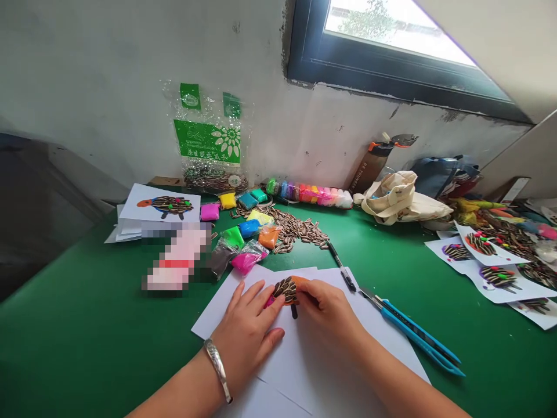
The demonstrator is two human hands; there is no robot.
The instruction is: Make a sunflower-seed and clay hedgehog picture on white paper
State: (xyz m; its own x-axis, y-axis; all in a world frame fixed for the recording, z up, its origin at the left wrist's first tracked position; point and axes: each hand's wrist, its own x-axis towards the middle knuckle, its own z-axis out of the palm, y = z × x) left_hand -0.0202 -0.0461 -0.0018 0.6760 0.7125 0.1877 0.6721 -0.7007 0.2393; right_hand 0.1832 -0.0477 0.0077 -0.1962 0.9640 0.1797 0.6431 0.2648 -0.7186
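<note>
A clear plastic bag with green print [209,139] stands against the wall, striped sunflower seeds [216,182] lying in its bottom. More seeds [289,227] spill loose across the green table [87,325], among small sealed packets of modelling clay [246,232] in yellow, blue, green, orange and pink. Beyond them, a long row of clay colours [308,194] lines the wall, and a cream canvas tote bag [402,197] slumps beside a brown bottle [369,165].

Your hands are close together over white paper sheets [343,354]. Your left hand [246,331], a silver bangle [217,368] on its wrist, lies flat with its fingertips against the clay-and-seed figure [287,290]. Your right hand [326,310] is curled over the figure's right side, so the figure sits between them, partly hidden. Blue-handled scissors [413,337] lie just to the right of the paper.
</note>
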